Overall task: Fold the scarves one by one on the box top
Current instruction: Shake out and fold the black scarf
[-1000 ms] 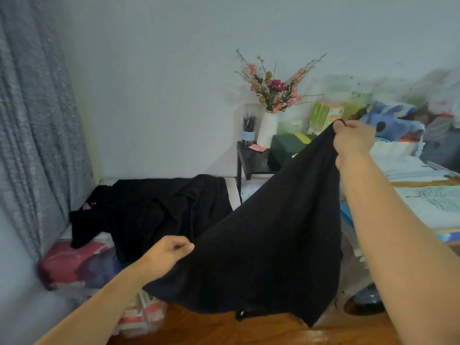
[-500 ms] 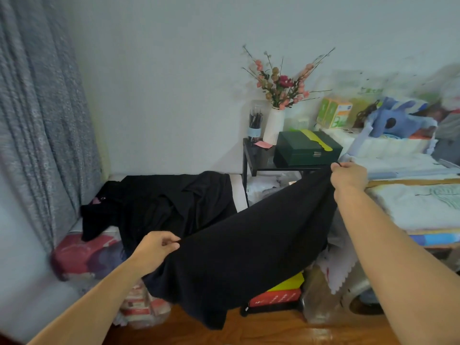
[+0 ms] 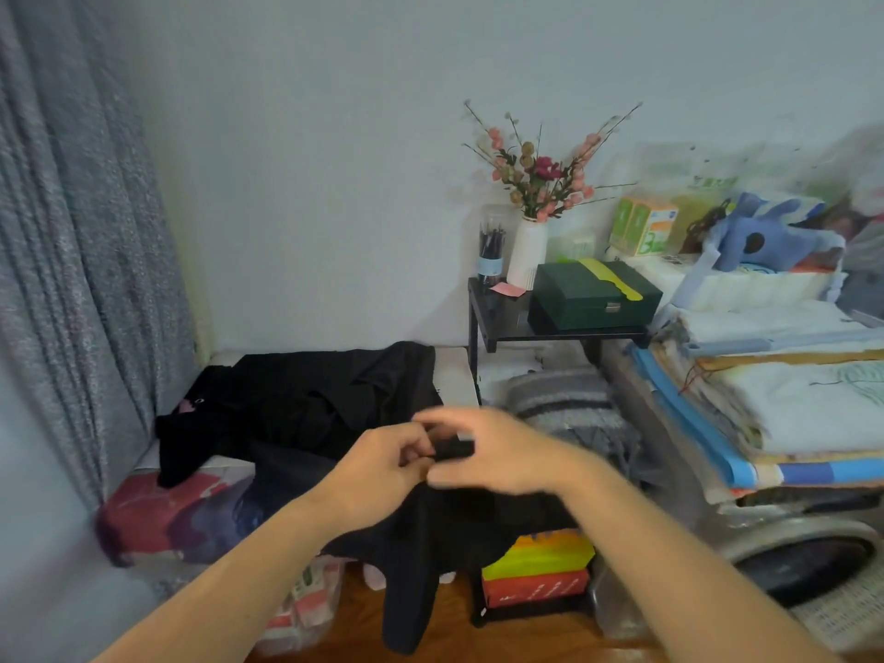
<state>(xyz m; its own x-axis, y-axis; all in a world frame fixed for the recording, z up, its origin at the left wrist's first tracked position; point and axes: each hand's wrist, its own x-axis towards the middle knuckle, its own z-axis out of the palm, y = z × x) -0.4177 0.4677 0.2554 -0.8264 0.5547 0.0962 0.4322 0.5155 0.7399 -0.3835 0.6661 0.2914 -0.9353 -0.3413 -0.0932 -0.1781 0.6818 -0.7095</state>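
Observation:
A black scarf (image 3: 430, 557) hangs doubled below my two hands, its end dangling toward the floor. My left hand (image 3: 382, 466) and my right hand (image 3: 492, 452) meet in the middle of the view, both pinching the scarf's top corners together. Behind them a heap of black cloth (image 3: 315, 399) lies on the white box top (image 3: 454, 375) by the wall. The right hand is blurred by motion.
A grey curtain (image 3: 62, 232) hangs at the left. A black side table (image 3: 507, 323) holds a white vase, a pen cup and a green box (image 3: 593, 299). Stacked linens (image 3: 789, 409) fill the right. Colourful boxes (image 3: 535, 571) stand on the wooden floor below.
My hands were spread wide with the scarf stretched between them. The right hand has swung down and left to meet the left hand, doubling the scarf.

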